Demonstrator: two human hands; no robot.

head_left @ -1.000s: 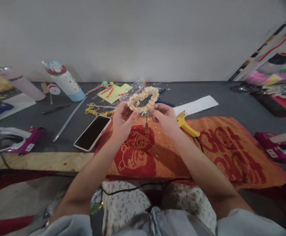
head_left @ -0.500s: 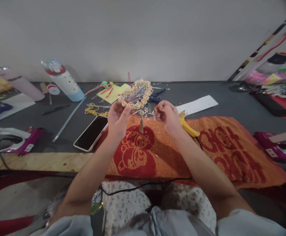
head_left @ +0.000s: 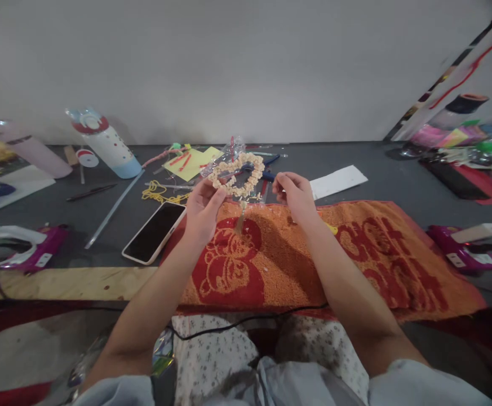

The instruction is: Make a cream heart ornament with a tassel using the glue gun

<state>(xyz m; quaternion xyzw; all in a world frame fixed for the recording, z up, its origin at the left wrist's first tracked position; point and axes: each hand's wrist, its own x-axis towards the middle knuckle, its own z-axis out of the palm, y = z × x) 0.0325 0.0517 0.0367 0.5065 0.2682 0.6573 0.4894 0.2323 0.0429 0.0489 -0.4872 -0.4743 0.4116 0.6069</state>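
Observation:
My left hand [head_left: 205, 206] is closed on the left side of a heart-shaped ring of small cream-coloured pieces [head_left: 252, 179], held up above the towel. A pale tassel [head_left: 240, 220] hangs below the ring. To its right, my right hand [head_left: 294, 194] has its fingertips pinched together, apart from the ring; whatever they may hold is too small to make out. Under my forearms lies an orange and red towel [head_left: 288, 265]. A yellow tool, mostly hidden behind my right arm, shows only a small end [head_left: 332, 229].
A phone [head_left: 155, 232] lies left of the towel, with yellow cord [head_left: 159, 193] behind it. Yellow paper [head_left: 190, 162], dark blue pliers [head_left: 267, 175] and white paper [head_left: 338, 181] lie farther back. A spotted bottle [head_left: 112, 149] stands at the back left. Purple boxes [head_left: 461, 248] flank the towel.
The heart-shaped ring has turned to face me more and its outline is now plain. My right hand has shifted slightly right, and the yellow tool is now mostly covered.

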